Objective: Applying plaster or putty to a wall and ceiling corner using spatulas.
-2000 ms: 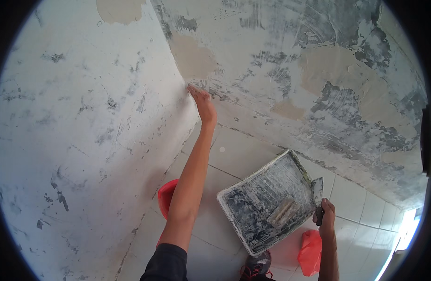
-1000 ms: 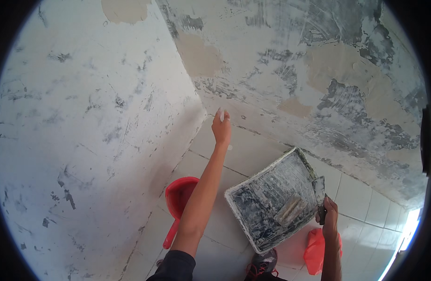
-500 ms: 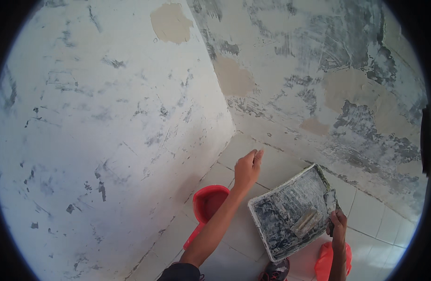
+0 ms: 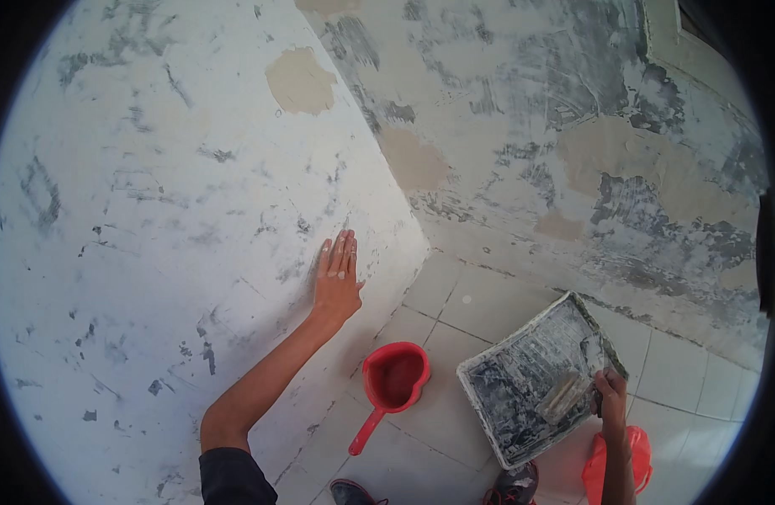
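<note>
My left hand [image 4: 337, 278] lies on the white, grey-smudged left wall [image 4: 143, 295] near the corner, fingers extended and spotted with pale filler. My right hand [image 4: 610, 394] grips a putty knife [image 4: 593, 353] by its dark handle at the right side of a filler-smeared tray [image 4: 509, 379]; whether it touches the tray I cannot tell. A second flat tool [image 4: 560, 396], coated in dried filler, lies inside the tray. Below and right of my left hand, a red dipper [image 4: 394, 379] with a handle rests on the tiles.
The patchy grey and beige right wall [image 4: 522, 109] meets the left one in a corner. A red plastic bag [image 4: 631, 463] lies on the tiled floor [image 4: 438, 429] below my right hand. My shoes [image 4: 512, 484] show at the lower edge, beside the tray.
My left hand has moved from the corner, through the air over the floor, leftward onto the left wall, its fingers now straightened. My right hand keeps the knife. The view has shifted.
</note>
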Demonstrator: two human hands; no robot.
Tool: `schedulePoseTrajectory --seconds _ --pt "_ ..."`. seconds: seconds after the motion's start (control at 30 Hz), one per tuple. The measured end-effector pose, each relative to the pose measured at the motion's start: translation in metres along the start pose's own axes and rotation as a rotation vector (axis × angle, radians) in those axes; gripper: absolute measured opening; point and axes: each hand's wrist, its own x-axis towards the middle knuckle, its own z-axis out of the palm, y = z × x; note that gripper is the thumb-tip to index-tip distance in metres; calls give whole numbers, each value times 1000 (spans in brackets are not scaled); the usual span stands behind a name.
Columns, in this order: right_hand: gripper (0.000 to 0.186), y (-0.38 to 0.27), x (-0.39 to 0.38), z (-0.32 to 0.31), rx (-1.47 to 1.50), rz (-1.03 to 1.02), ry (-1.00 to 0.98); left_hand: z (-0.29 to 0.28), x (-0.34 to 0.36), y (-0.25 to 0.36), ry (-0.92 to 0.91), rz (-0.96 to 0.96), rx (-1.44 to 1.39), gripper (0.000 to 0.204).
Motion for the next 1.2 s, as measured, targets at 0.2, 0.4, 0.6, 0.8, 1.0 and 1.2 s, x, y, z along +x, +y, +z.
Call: schedulePoseTrajectory --seconds 0.2,0.4,0.6,0.8,1.0,1.2 --pt "29 3 -2 5 42 -15 -33 -8 -2 -21 104 14 -95 85" --pt "30 21 5 -11 45 -39 -42 -60 15 -74 290 -25 5 74" --pt "31 23 2 -10 39 -17 -10 -80 20 -95 313 80 38 64" --pt "30 3 -5 21 51 18 -75 -25 16 -57 72 226 234 73" --pt "29 19 -7 5 54 -6 -59 -13 13 -42 7 280 264 77" --pt "30 11 -8 2 69 60 -4 -15 5 -41 90 206 252 81"
